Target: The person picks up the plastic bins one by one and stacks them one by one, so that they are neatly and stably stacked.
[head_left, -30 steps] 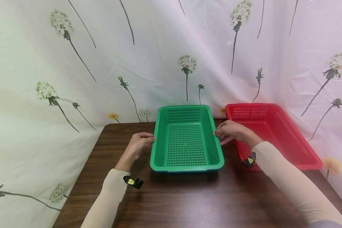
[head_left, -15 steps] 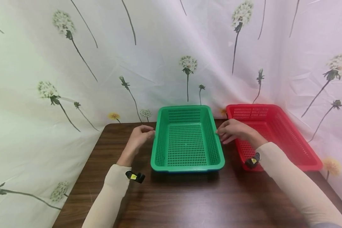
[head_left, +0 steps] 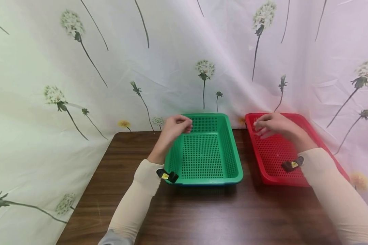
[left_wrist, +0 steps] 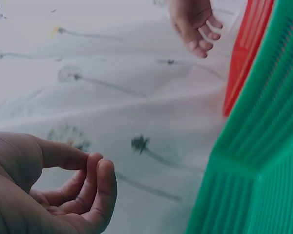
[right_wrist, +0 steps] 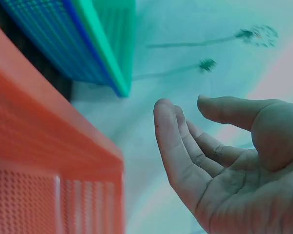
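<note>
A green plastic basket point(head_left: 202, 181) with slotted walls stands nested in a blue basket point(right_wrist: 44, 41), which shows below it in the right wrist view. My left hand point(head_left: 175, 128) hovers over the green basket's far left corner, fingers loosely curled and thumb near the fingertips, nothing held. To the right lies a red plastic basket point(head_left: 276, 180). Above its far left part is my right hand point(head_left: 274, 125), also holding nothing; the right wrist view shows its thumb apart from the loosely bent fingers.
Both baskets stand on a dark wooden table point(head_left: 190, 212), with a gap between them. Behind it hangs a white cloth point(head_left: 165, 44) printed with dandelions. A small black camera sits on each wrist.
Both hands have left the green basket's side rims. My left hand has risen and moved right over that basket; my right hand has moved right over the red one. The baskets stay put.
</note>
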`<state>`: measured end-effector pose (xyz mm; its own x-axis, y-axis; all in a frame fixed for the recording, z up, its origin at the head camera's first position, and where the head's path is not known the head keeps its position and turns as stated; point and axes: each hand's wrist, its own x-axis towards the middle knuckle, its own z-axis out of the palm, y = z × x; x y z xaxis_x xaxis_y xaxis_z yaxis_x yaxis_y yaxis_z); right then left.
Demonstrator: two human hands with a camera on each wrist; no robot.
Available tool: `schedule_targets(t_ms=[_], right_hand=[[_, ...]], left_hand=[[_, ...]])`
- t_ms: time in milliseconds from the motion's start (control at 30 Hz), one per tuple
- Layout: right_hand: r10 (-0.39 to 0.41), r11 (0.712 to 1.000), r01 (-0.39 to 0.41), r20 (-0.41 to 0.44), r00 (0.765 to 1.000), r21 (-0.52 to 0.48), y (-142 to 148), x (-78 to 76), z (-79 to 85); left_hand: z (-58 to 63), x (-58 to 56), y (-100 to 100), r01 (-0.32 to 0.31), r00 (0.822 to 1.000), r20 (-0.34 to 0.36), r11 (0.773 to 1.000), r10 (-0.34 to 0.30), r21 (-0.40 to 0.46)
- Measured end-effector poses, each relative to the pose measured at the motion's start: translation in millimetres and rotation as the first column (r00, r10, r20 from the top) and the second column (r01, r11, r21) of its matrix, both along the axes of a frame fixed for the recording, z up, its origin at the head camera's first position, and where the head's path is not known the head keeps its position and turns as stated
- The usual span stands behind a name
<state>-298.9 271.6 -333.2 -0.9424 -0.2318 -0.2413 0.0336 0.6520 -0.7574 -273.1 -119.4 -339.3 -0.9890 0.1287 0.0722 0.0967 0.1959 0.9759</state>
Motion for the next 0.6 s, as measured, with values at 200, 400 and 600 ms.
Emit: schedule_targets(t_ms=[200, 400, 600], right_hand=[[-0.004, 0.999, 0.009, -0.088, 0.996, 0.054, 27, 2.9, 13.7], [-0.009, 0.993, 0.022, -0.111, 0.994, 0.118, 56, 3.0, 13.6], [-0.022, 0.986, 0.041, -0.12, 0.993, 0.161, 86, 4.1, 14.0]], left_hand=[[4.7, -1.5, 39, 0.054, 0.998, -0.012, 0.998, -0.054, 0.023], [-2.4, -5.4, 74, 0.108, 0.993, 0.043, 0.992, -0.111, 0.069], [-7.1, -7.1, 106, 0.131, 0.982, 0.114, 0.981, -0.148, 0.145]])
